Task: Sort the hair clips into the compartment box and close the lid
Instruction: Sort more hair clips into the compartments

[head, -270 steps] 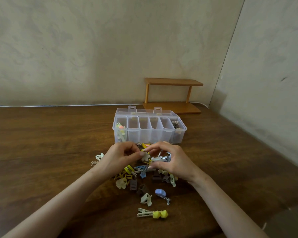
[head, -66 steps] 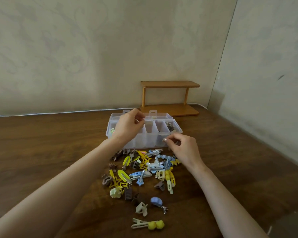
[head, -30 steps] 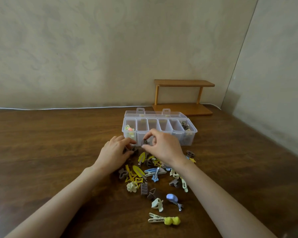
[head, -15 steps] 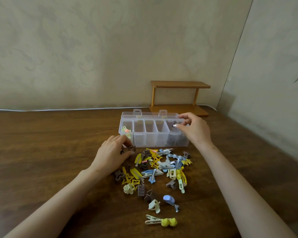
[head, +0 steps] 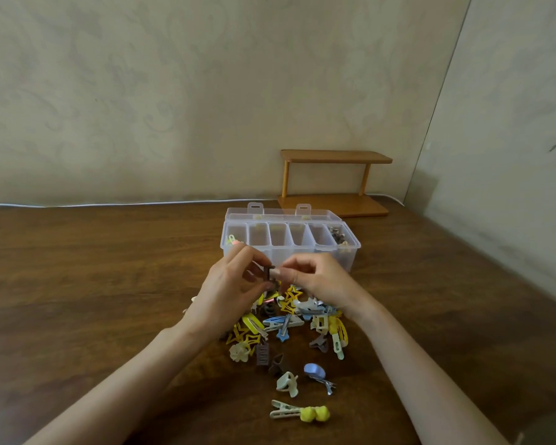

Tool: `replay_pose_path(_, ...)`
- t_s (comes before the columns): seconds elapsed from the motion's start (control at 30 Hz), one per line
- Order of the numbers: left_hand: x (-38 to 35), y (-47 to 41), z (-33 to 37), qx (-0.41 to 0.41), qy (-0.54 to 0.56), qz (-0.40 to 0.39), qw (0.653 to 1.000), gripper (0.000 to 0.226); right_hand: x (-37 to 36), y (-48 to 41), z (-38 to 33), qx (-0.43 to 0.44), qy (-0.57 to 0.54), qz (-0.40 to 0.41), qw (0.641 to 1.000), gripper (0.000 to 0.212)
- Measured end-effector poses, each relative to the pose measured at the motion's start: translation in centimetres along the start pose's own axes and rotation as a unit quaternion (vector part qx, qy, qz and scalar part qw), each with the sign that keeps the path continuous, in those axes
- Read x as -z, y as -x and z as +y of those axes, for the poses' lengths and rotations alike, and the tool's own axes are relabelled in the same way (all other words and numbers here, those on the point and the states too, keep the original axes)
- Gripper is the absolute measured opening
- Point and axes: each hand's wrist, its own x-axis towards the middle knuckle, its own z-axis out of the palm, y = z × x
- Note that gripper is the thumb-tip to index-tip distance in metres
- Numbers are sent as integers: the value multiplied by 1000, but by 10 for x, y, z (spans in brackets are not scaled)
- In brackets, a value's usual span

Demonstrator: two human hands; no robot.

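A clear compartment box [head: 347, 258] stands open on the table, its lid lying flat behind it. Its leftmost cell holds a pink-and-green clip [head: 231, 241]; its rightmost cell holds brown clips [head: 337, 234]; the middle cells look empty. A pile of hair clips [head: 289, 319] in yellow, blue, brown and cream lies in front of the box. Just above the pile, my left hand [head: 228, 293] and my right hand [head: 318, 281] meet, and both pinch one small brown clip [head: 268, 272] between their fingertips.
A small wooden two-tier shelf [head: 334, 184] stands against the wall behind the box. A white cable [head: 109, 204] runs along the table's back edge. A cream clothespin-style clip with yellow pompoms [head: 299, 412] lies nearest to me. Walls meet at the right.
My right hand has come back from the box's rightmost cell to the pile. My left hand has lifted a small brown clip, and both hands now pinch it.
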Motion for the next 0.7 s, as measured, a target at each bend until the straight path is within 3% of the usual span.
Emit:
replay_pose_path(0.2, -4, 2, -2, -4, -20, 0, 1000, 25, -1, 1, 7, 5, -16, 23, 1000, 17)
replay_pose_path(0.37, 2, 2, -11, 34, -51, 27, 998, 19, 26, -2, 14, -5, -35, 193, 980, 18)
replay_pose_path(0.5, 6, 0, -15, 69, -57, 50, 995, 17, 53, -17, 22, -27, 35, 304, 952, 21)
replay_pose_path(0.7, 10, 0, -21, 73, -72, 42, 994, 15, 65, -37, 27, -48, 141, 298, 943, 28)
